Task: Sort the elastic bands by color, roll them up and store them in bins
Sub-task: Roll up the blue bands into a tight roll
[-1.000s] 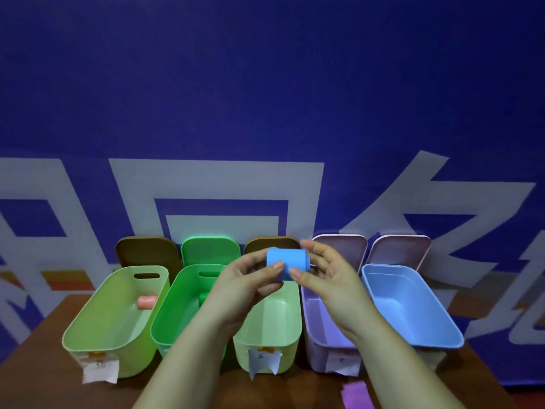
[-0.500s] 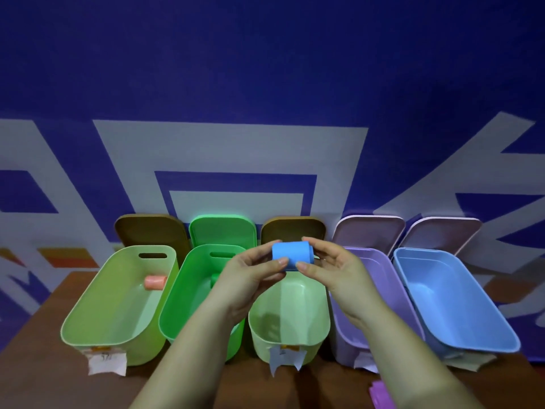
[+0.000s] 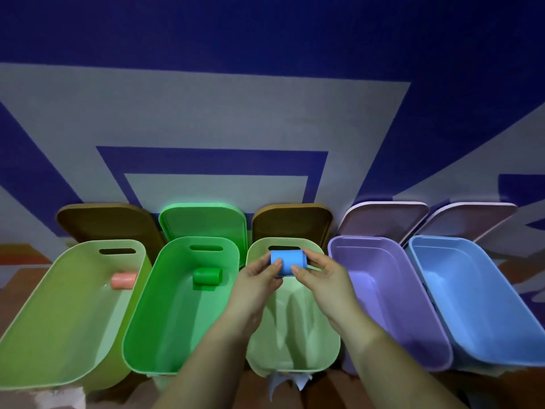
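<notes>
Behind everything stands a deep blue wall painted with broad pale grey shapes, and five open bins sit in a row on a brown table in front of it. Taking the middle pale green bin as the landmark: both hands meet over its far end, holding a rolled blue elastic band in the air just above its rim. The left hand pinches the roll's left end between thumb and fingers, and the right hand pinches its right end the same way, thumb on the near face.

Immediately left of the middle bin sits a bright green bin with a green roll lying at its far end. Further left is a yellow-green bin holding a pink roll. Immediately right of the middle bin is a lilac bin, and beyond that a blue bin.

Lids lean against the wall behind the middle bin and its neighbours. White paper labels hang at the middle bin's near edge; their writing cannot be read.
</notes>
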{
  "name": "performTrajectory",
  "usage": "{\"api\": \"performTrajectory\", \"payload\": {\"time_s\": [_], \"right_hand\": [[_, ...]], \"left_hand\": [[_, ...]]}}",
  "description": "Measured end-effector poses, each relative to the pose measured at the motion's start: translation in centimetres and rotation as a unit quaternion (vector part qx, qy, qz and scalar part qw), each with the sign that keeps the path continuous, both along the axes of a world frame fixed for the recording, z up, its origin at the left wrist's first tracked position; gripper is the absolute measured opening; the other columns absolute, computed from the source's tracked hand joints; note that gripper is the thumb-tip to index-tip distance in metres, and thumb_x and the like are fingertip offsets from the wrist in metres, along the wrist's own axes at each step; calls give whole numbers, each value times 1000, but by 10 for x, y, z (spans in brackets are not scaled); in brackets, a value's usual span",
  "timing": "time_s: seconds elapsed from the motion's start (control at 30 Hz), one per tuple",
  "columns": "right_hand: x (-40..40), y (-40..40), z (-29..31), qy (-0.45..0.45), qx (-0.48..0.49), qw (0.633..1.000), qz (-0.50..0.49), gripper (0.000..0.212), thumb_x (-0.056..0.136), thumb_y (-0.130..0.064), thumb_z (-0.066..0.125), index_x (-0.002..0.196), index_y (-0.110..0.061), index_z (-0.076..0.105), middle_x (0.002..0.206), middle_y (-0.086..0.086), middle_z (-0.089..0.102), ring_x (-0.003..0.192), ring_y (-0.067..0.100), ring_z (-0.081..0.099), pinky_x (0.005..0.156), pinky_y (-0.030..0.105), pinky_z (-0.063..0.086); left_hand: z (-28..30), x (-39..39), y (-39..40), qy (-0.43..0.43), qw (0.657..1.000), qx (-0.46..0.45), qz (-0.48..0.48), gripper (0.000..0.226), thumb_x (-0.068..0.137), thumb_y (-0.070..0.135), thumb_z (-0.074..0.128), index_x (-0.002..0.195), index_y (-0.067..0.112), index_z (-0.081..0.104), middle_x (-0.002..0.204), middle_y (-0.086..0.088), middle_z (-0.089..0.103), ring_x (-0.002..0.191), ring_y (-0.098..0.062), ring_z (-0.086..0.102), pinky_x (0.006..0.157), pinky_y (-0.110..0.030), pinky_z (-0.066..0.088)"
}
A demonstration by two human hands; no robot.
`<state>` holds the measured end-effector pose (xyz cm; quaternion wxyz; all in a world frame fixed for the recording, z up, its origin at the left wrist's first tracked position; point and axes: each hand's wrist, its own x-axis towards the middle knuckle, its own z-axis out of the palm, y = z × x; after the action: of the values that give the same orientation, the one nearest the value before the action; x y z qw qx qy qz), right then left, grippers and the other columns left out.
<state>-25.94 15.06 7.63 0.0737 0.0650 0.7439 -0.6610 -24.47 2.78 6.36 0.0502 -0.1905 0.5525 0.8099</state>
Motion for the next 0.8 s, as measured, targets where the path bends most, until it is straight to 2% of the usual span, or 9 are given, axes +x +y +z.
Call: {"api": "performTrajectory", "payload": {"time_s": [0.07,0.13,0.23,0.33,0.47,0.57,0.7,0.8], "right_hand": [[-10,-7,-16,-3,37,999,-17,44,83,2,65,125,1,54,106,5,60,78,1,57,61,0,42],[-19,-15,-34,-13,60,997,-40,42,84,1,65,125,1,55,106,6,61,79,6,58,64,3,44],[-32,-24,-60,-26,89,994,-62,41,84,-5,66,124,-2,56,116,11,65,90,15,62,80,19,46],[-45,-31,-80,-70,107,989,-79,41,86,-9,64,126,-3,55,120,9,63,105,22,61,88,26,45],[-61,-38,-105,-146,54,982,-111,34,87,-4,62,121,0,58,116,15,65,97,24,62,90,32,48],[-70,-43,-125,-188,21,971,-146,32,87,0,59,119,2,58,115,17,64,101,30,63,94,37,49],[-74,-45,-142,-217,-6,961,-171,31,89,1,56,120,-1,59,115,16,65,101,32,63,94,39,50],[-76,-44,-147,-212,4,963,-165,32,91,-2,54,123,-3,58,117,13,64,104,30,62,95,36,49]], "left_hand": [[-15,-13,7,-17,999,-29,14,24,96,8,47,117,6,59,95,-6,65,85,-15,56,78,-24,43],[-30,-25,14,-39,998,-51,24,26,98,10,43,119,4,57,99,-9,65,91,-18,58,80,-26,44],[-50,-42,20,-77,993,-76,46,30,99,11,40,124,0,53,114,-16,63,102,-24,60,88,-31,46],[-67,-56,23,-124,988,-79,47,35,100,13,38,131,-1,48,123,-20,59,110,-30,58,88,-31,45],[-84,-69,25,-180,979,-75,66,37,100,11,38,134,-2,45,125,-21,57,112,-33,56,90,-34,44],[-91,-77,28,-218,970,-82,71,37,101,12,37,135,-1,44,128,-22,54,115,-35,54,95,-35,42],[-100,-85,34,-240,963,-108,52,38,101,14,35,137,1,40,134,-21,49,121,-34,50,103,-36,39],[-108,-87,36,-244,961,-118,47,35,101,14,36,132,2,45,132,-16,52,120,-32,51,98,-34,42]]}}
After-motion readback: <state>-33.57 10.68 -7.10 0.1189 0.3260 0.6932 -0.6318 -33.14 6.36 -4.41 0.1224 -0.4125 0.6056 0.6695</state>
